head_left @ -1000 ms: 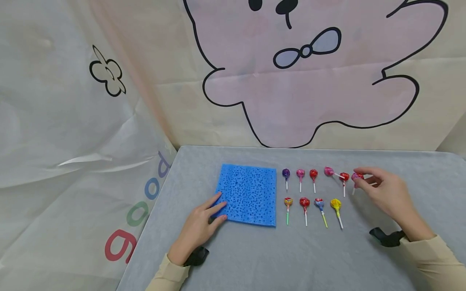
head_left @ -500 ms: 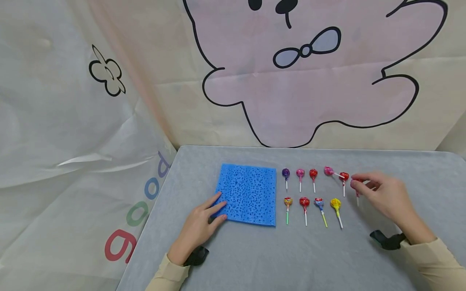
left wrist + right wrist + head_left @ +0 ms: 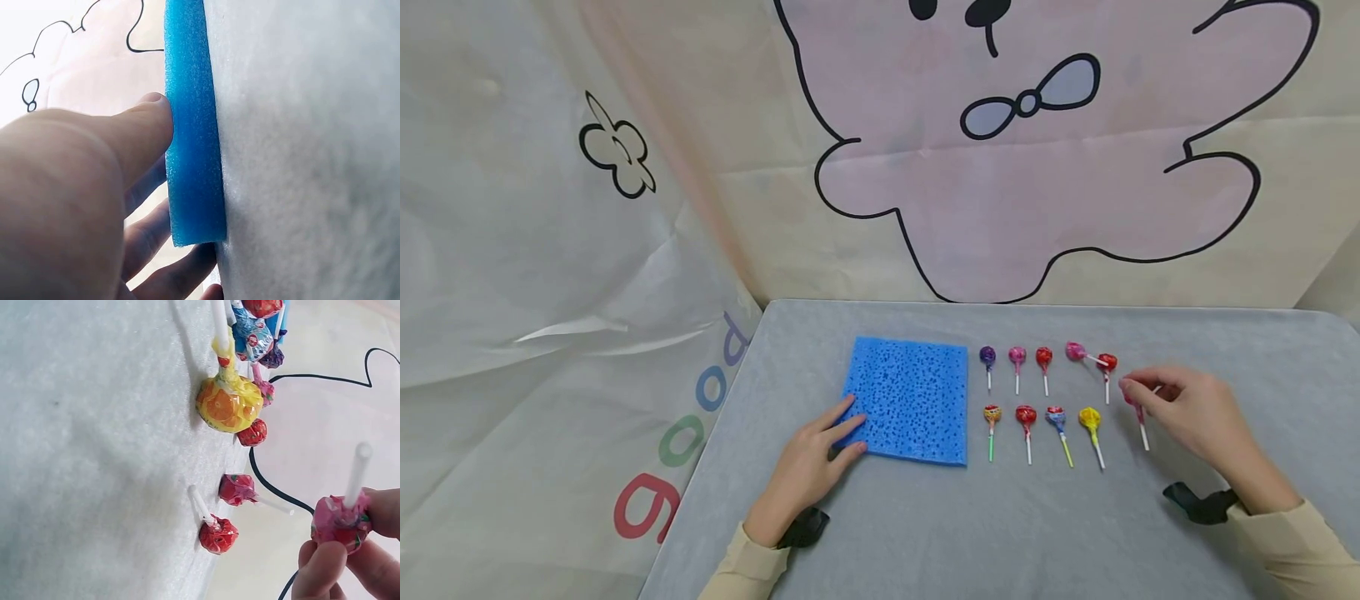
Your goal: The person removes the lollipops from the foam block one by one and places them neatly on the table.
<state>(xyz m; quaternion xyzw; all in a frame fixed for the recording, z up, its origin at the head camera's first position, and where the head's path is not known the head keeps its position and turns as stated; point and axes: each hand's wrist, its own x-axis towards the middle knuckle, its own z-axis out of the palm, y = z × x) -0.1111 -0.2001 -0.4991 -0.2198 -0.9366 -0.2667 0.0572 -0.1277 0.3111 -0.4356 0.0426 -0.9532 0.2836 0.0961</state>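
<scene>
My left hand (image 3: 811, 462) rests with spread fingers on the near-left corner of a square blue foam block (image 3: 910, 400). In the left wrist view the thumb (image 3: 140, 131) touches the block's side. On the right, my right hand (image 3: 1195, 412) pinches a pink lollipop (image 3: 340, 525) by its wrapped head, the white stick pointing towards me. Partly hidden by fingers in the head view, this lollipop is held off the table. Nearest to it lie a red lollipop (image 3: 1107, 363), a pink lollipop (image 3: 1075, 351) lying crosswise and a yellow lollipop (image 3: 1090, 418).
Several more lollipops lie in two rows right of the block, among them a purple lollipop (image 3: 987, 356), a blue lollipop (image 3: 1056, 417) and an orange lollipop (image 3: 992, 414). A grey cloth covers the table (image 3: 970, 533). A printed backdrop (image 3: 1000, 192) hangs behind.
My right hand has moved slightly towards me, and the pink lollipop's stick has swung from leaning left to pointing towards me and right. The left hand has stayed on the foam block.
</scene>
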